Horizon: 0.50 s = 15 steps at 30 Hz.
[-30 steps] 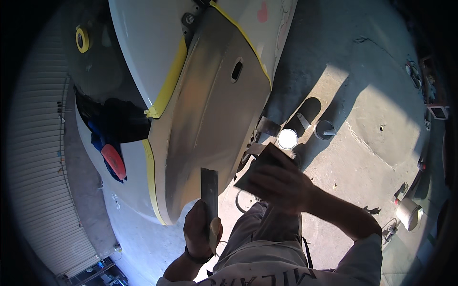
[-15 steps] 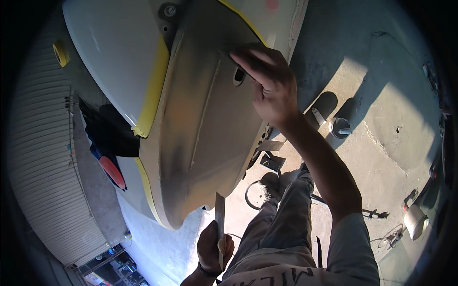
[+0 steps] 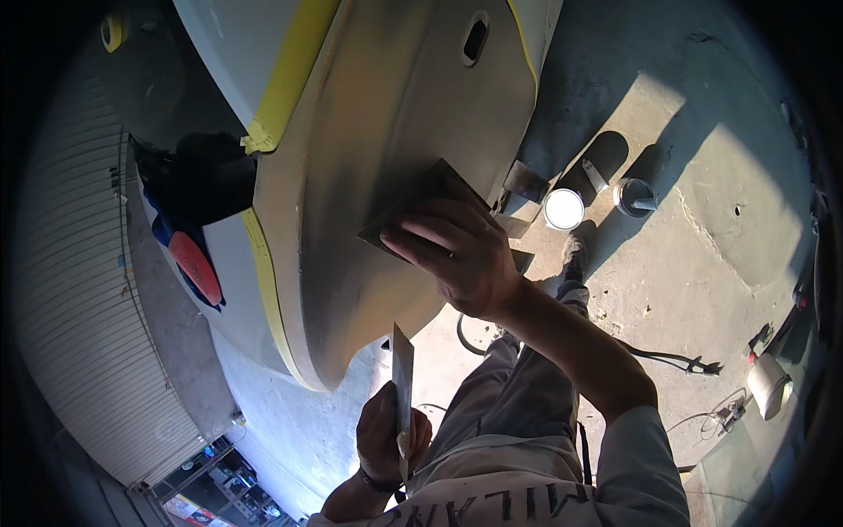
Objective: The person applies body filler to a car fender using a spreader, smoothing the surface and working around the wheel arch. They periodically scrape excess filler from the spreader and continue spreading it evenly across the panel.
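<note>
A curved car body panel (image 3: 338, 303), patchy grey and tan, fills the middle. Yellow masking tape (image 3: 262, 263) borders it. My right hand (image 3: 474, 263) grips a dark, thin, rectangular spreader (image 3: 406, 204), its fingers pressing it flat against the panel below an oval slot (image 3: 475, 39). Lower down, in front of my body, my left hand (image 3: 379, 430) is closed round a putty knife (image 3: 402, 364). Its metal blade points up, near the panel's lower edge. Whether filler is on either tool, I cannot make out.
On the floor to the right stand a can with a bright white top (image 3: 564, 210) and an open tin (image 3: 630, 195) with a tool in it. A dark cable (image 3: 663, 357) crosses the floor. Farther right is a pale canister (image 3: 768, 386). A ribbed shutter (image 3: 79, 290) rises at left.
My right hand has moved down the panel with the spreader, uncovering the oval slot. My view has shifted, and the white-topped can now shows. The left hand keeps its hold on the putty knife.
</note>
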{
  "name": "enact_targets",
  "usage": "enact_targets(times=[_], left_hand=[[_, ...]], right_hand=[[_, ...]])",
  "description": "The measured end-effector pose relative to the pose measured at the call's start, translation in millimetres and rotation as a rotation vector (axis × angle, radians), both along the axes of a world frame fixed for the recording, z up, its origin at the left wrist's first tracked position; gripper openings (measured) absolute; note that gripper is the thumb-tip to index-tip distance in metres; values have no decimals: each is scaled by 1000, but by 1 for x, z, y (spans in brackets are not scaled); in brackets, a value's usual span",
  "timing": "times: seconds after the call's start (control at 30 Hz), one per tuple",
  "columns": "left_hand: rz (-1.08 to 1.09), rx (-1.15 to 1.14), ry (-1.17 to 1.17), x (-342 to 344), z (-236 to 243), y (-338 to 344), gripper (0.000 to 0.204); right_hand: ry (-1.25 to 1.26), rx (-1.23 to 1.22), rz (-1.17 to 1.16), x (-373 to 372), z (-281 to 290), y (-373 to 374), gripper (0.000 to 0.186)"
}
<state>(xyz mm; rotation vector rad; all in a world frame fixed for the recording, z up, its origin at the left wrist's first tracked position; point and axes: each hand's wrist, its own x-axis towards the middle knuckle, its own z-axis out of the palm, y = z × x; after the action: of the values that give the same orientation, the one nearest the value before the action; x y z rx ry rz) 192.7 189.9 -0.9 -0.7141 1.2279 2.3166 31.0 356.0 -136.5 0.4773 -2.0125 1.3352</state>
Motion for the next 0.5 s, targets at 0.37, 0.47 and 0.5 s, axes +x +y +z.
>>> enact_targets(times=[0.37,0.47,0.5], left_hand=[[92,250,-257,7,6,-13,36],[-283,-416,247,7,10,-12,36],[-222,-379,257,7,13,-14,36]], right_hand=[[116,98,318,128,106,19,26],[188,248,418,140,113,20,22],[136,257,276,137,111,23,21]])
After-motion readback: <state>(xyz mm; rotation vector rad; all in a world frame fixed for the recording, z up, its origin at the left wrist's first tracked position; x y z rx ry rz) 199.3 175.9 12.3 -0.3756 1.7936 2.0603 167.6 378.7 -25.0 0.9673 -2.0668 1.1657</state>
